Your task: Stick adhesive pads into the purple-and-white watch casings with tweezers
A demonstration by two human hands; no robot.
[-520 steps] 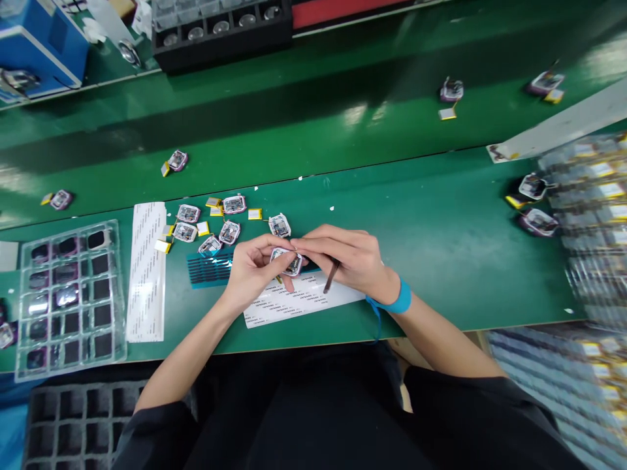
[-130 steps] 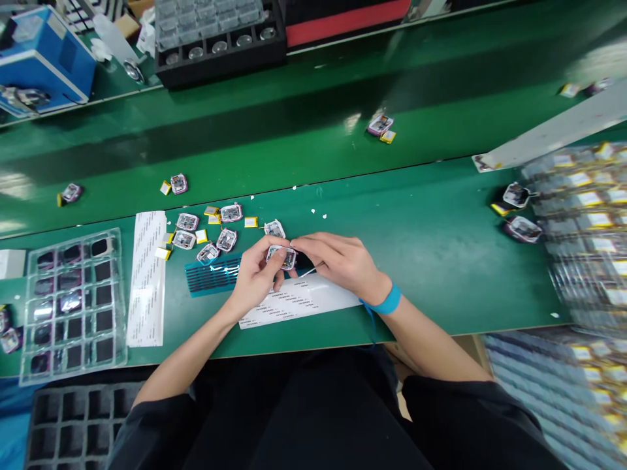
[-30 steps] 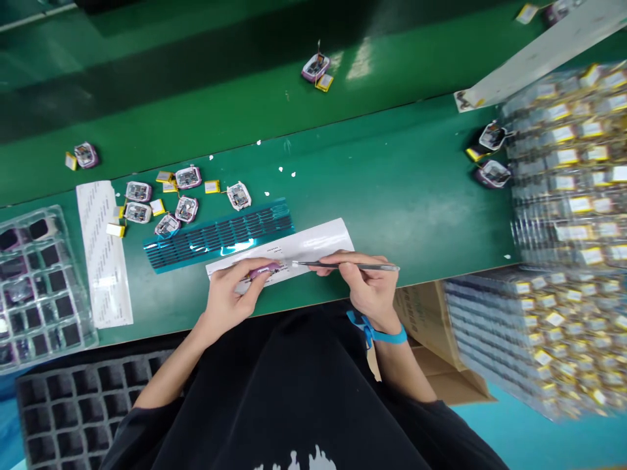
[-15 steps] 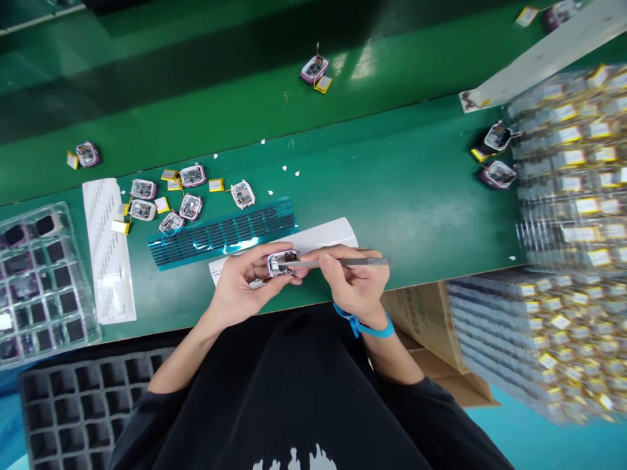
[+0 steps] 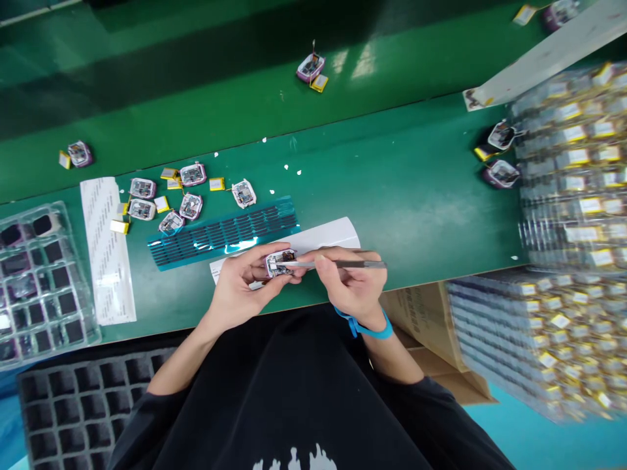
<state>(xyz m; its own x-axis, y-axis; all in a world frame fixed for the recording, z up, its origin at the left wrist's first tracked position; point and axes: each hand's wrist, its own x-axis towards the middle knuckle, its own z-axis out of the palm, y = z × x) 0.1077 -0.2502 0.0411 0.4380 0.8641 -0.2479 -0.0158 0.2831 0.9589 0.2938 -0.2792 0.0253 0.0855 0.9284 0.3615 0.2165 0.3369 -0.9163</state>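
Observation:
Between the fingers of my left hand (image 5: 245,282) is a small white-rimmed device (image 5: 281,262) with its circuit board showing. My right hand (image 5: 351,281), with a blue wristband (image 5: 365,324) at the wrist, is closed on metal tweezers (image 5: 360,264). The tweezers' tips point left and lie over the device's open face; whether they touch the board cannot be made out. Beneath both hands is a white sheet (image 5: 337,234). Just beyond them lies a blue film strip with dark bars (image 5: 223,236).
Several open devices with yellow-edged batteries (image 5: 192,174) lie at left. A clear tray (image 5: 93,313) and a white strip (image 5: 108,261) are further left, a black tray (image 5: 68,372) below. More devices (image 5: 502,174) sit at right beside stacked trays (image 5: 578,228). A moving line (image 5: 220,124) runs behind.
The devices on the green surface at the back have shifted slightly left. The tweezers and the held device have moved very slightly left; both hands keep their hold.

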